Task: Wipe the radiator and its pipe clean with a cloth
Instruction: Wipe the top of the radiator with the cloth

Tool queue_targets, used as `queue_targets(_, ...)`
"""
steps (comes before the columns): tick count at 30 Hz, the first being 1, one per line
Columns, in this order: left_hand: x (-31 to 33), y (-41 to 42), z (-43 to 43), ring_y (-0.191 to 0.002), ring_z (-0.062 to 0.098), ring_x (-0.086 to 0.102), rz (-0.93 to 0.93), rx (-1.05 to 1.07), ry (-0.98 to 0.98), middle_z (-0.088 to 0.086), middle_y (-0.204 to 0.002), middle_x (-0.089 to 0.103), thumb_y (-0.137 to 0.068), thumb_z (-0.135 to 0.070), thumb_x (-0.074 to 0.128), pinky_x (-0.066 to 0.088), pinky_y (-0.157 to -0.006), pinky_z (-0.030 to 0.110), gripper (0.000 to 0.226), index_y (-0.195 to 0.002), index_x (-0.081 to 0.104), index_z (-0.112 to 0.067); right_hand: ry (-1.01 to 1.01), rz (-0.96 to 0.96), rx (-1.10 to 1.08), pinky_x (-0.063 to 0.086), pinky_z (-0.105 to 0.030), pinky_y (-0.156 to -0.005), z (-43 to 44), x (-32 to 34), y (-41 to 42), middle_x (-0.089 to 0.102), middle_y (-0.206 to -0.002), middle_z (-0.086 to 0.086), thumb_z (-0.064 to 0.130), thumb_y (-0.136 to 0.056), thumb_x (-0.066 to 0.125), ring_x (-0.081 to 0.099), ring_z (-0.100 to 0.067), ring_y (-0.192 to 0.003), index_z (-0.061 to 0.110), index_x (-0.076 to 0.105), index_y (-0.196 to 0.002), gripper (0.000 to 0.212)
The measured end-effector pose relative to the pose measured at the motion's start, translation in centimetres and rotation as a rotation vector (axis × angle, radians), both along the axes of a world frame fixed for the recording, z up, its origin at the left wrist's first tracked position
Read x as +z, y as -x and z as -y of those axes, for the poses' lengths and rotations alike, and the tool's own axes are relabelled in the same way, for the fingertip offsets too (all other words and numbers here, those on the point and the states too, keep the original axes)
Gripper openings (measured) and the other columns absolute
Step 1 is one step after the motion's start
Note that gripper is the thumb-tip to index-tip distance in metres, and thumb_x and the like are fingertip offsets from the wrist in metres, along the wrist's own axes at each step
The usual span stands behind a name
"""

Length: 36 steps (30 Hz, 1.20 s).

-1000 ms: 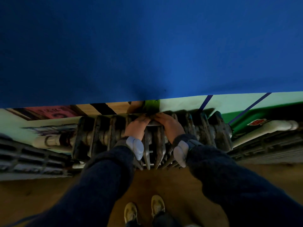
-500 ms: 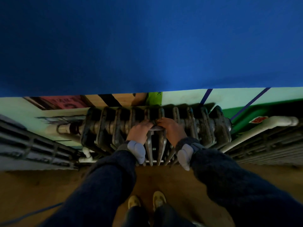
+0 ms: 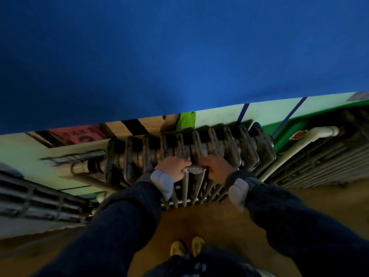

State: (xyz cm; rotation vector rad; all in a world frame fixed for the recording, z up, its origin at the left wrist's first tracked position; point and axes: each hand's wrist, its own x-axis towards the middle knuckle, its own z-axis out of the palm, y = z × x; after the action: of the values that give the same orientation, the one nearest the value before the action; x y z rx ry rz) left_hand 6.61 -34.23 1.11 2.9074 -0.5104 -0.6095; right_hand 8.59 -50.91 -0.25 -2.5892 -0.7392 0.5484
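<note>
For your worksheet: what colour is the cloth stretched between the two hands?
Grey cloth, head view.

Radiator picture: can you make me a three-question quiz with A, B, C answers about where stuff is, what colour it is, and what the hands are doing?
1. Where are the two hands?
A. on the floor
B. at the top middle of the radiator
C. on the white pipe

2. What colour is the big wall area above the radiator?
A. blue
B. red
C. yellow

3. What are the hands doing?
A. hanging open and empty
B. holding a bucket
C. gripping a grey cloth between them

Answers:
1 B: the left hand and right hand sit on the radiator top, mid-row.
2 A: the wall is deep blue.
3 C: the cloth stretches between both closed hands.
</note>
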Motion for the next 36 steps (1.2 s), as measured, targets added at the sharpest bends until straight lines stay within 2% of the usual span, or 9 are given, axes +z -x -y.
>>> queue_targets(6,1.4,-2.7,-1.6,-0.101,0.030,0.056,0.083,0.003,0.076,0.015,-0.112,0.058,-0.098,-0.010,0.036,0.042,-0.078,0.036,0.024,-0.116,0.051,-0.004,0.023,-0.033,-0.097,0.039,-0.028,-0.086,-1.2,3.0,-3.7,0.063,-0.110,-0.019,-0.009,-0.086,0.041,0.058,-0.028,-0.104,0.002,0.062,-0.113,0.036)
queue_targets(10,2.2,-4.8,-2.2,-0.108,0.031,0.055,0.189,0.183,0.078,0.011,-0.124,0.055,-0.097,-0.006,0.037,0.043,-0.078,0.036,0.032,-0.128,0.046,-0.011,0.004,0.077,-0.081,0.035,-0.028,-0.094,-2.9,3.3,-7.2,0.060,-0.122,-0.016,-0.009,-0.082,0.043,0.052,-0.028,-0.116,0.008,0.060,-0.121,0.046)
queue_targets(14,1.7,-6.7,-2.4,-0.107,0.030,0.056,0.174,0.256,0.000,0.011,-0.122,0.056,-0.096,-0.002,0.037,0.037,-0.069,0.030,0.033,-0.127,0.046,-0.011,0.036,0.087,-0.035,0.040,-0.033,-0.092,-4.3,2.7,-9.2,0.058,-0.125,-0.014,0.000,-0.085,0.050,0.052,-0.029,-0.117,0.015,0.059,-0.124,0.043)
queue_targets(18,0.5,-7.6,-2.3,-0.112,0.028,0.053,0.165,0.321,-0.008,0.008,-0.131,0.050,-0.095,-0.001,0.039,0.044,-0.081,0.034,0.042,-0.134,0.042,-0.015,0.037,0.098,-0.005,0.046,-0.036,-0.093,-4.4,1.4,-10.2,0.060,-0.121,-0.012,0.011,-0.085,0.055,0.056,-0.028,-0.113,0.021,0.061,-0.120,0.037)
queue_targets(20,-0.3,-7.7,-2.2,-0.121,0.027,0.048,0.118,0.336,0.041,0.006,-0.140,0.043,-0.096,-0.004,0.038,0.043,-0.088,0.035,0.047,-0.141,0.035,-0.017,0.081,0.088,0.038,0.041,-0.037,-0.099,-4.1,0.7,-10.5,0.057,-0.127,-0.013,0.012,-0.088,0.052,0.053,-0.028,-0.118,0.018,0.057,-0.125,0.038)
queue_targets(22,-1.1,-7.6,-2.0,-0.129,0.026,0.040,0.071,0.322,0.067,0.005,-0.147,0.035,-0.098,-0.007,0.036,0.041,-0.096,0.036,0.048,-0.144,0.031,-0.018,0.144,0.097,0.119,0.023,-0.029,-0.107,-3.5,0.7,-10.6,0.042,-0.142,-0.011,0.007,-0.092,0.044,0.039,-0.024,-0.130,0.011,0.043,-0.138,0.046)
queue_targets(24,-1.5,-7.2,-1.5,-0.135,0.022,0.030,0.086,0.324,0.036,0.000,-0.151,0.026,-0.099,-0.010,0.035,0.039,-0.099,0.036,0.047,-0.145,0.028,-0.018,0.173,0.133,0.139,0.010,-0.022,-0.106,-2.9,0.1,-10.5,0.028,-0.150,-0.007,0.003,-0.095,0.038,0.026,-0.021,-0.137,0.011,0.028,-0.145,0.052)
queue_targets(27,-2.1,-6.8,-0.7,-0.140,0.015,0.019,0.148,0.336,-0.012,-0.004,-0.154,0.017,-0.101,-0.015,0.031,0.035,-0.101,0.031,0.045,-0.145,0.026,-0.017,0.120,0.161,0.196,0.002,-0.017,-0.107,-2.6,-0.8,-10.2,0.023,-0.152,-0.007,0.003,-0.095,0.037,0.018,-0.019,-0.140,0.008,0.024,-0.145,0.052)
queue_targets(36,-2.1,-6.1,-0.6,-0.130,0.025,0.039,0.077,0.320,-0.043,0.004,-0.150,0.026,-0.100,-0.012,0.035,0.039,-0.097,0.034,0.036,-0.137,0.036,-0.010,0.079,0.065,0.220,0.010,-0.020,-0.107,-2.0,-0.5,-9.3,0.029,-0.148,-0.011,0.005,-0.096,0.039,0.024,-0.021,-0.138,0.006,0.031,-0.142,0.046)
